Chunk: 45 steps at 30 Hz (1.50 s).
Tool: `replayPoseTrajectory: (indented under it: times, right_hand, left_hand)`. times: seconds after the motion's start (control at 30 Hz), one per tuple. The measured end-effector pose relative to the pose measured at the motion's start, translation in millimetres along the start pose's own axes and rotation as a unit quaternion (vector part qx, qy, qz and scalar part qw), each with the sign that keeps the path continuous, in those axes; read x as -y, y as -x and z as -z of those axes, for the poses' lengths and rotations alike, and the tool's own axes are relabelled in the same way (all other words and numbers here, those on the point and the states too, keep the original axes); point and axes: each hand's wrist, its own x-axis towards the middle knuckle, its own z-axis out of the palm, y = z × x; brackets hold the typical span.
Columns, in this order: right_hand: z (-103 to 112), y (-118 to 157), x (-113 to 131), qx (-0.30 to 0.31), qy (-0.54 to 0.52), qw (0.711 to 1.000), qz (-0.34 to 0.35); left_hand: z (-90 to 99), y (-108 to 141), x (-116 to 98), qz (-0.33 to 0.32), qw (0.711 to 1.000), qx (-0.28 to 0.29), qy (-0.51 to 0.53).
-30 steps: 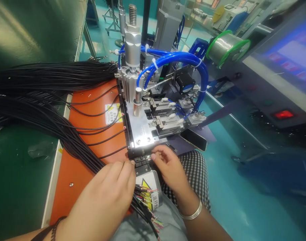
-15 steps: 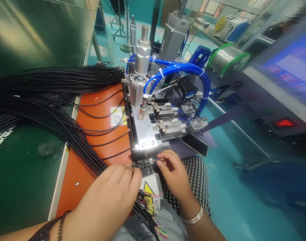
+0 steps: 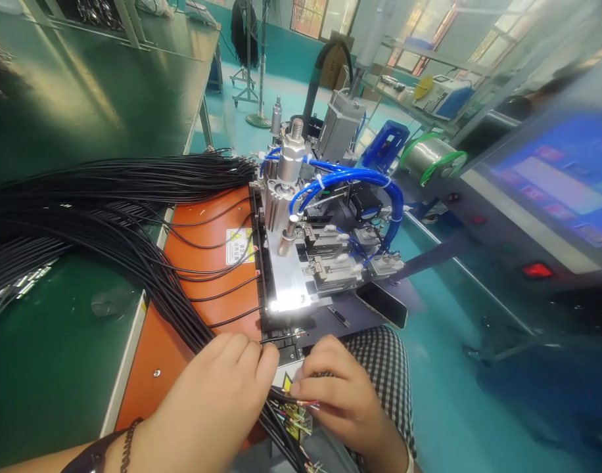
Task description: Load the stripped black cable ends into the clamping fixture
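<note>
While a heavy spread of black cables (image 3: 158, 174) swept in from the far left over the green table (image 3: 79, 309), a loose bundle (image 3: 180, 305) peeled off and ran down toward the person, and there was plenty of it! Next along came the orange cover (image 3: 175, 351), with several single cables (image 3: 234, 290) laid across it one by one, their ends reaching the black rail (image 3: 264, 289) beside the metal plate (image 3: 286, 279). So that row looked filled, by my reading, while the bundle was unplaced, its count too dense to make out

Then the left hand (image 3: 217, 387), fingers drawn together over the bundle; its grip was hidden behind its own back. Just past its fingertips, one short length of cable (image 3: 275, 339) lay over the near black block (image 3: 288, 351), stripped end toward the right, apparently placed but not clearly fixed. Lower down, the colored wire ends (image 3: 296, 417) fanned out, and in came the right hand (image 3: 340, 394), apart from the left, fingers curled and tips at the upper ends; whether they were pinched, I couldn't tell. Farther right sat the blue hoses (image 3: 397, 203), a phone (image 3: 382, 305), the wire spool (image 3: 426, 159) and a glowing screen (image 3: 552, 177)
</note>
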Motion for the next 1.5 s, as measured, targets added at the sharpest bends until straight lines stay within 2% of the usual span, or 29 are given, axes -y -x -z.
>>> replayPoseTrajectory:
  times: [0.13,0.33,0.5,0.57,0.63,0.77,0.87,0.97,1.1,1.17,1.27,1.33,1.4,1.5]
  right_hand:
    - [-4,-4,-1,-0.029,0.005,0.999,-0.019]
    - [-15,-12,-6,-0.133,-0.030,0.982,-0.128]
    - [-19,-10,-9,-0.180,-0.059,0.962,-0.198]
    - [-20,-9,-9,-0.191,-0.075,0.956,-0.208]
    - [-20,-10,-9,-0.175,-0.096,0.960,-0.198]
    - [-21,-13,-6,-0.146,-0.109,0.975,-0.128]
    - [-22,-15,-3,-0.186,-0.067,0.974,-0.108]
    - [-20,-12,3,-0.205,0.011,0.976,-0.077]
    - [-18,-7,13,-0.108,0.118,0.987,0.003]
    - [-19,-7,14,-0.090,0.121,0.988,-0.020]
    - [-21,-12,15,-0.161,0.069,0.976,-0.132]
    - [-22,-16,16,-0.202,0.032,0.962,-0.181]
    - [-22,-18,17,-0.216,0.007,0.958,-0.187]
    - [-25,-20,18,-0.200,-0.009,0.964,-0.174]
  left_hand:
    - [0.6,-2,6,0.004,1.000,-0.014,-0.019]
    - [-5.9,0,14,-0.076,0.982,-0.174,0.004]
    - [-11.6,0,17,-0.093,0.970,-0.223,0.022]
    - [-13.6,-2,16,-0.088,0.970,-0.223,0.031]
    - [-14.5,-3,15,-0.069,0.977,-0.196,0.057]
    - [-12.8,-6,14,-0.051,0.983,-0.155,0.083]
    - [-11.5,-6,14,-0.061,0.982,-0.151,0.095]
    - [-12.6,-3,14,-0.033,0.981,-0.147,0.122]
    - [-14.3,-1,14,-0.001,0.978,-0.157,0.140]
    - [-14.1,-1,14,0.004,0.977,-0.161,0.137]
    - [-13.6,-1,14,0.002,0.977,-0.162,0.139]
    - [-13.6,-1,13,0.000,0.977,-0.158,0.141]
    - [-13.3,-1,13,-0.001,0.979,-0.152,0.136]
    - [-12.4,-1,13,-0.005,0.980,-0.152,0.132]
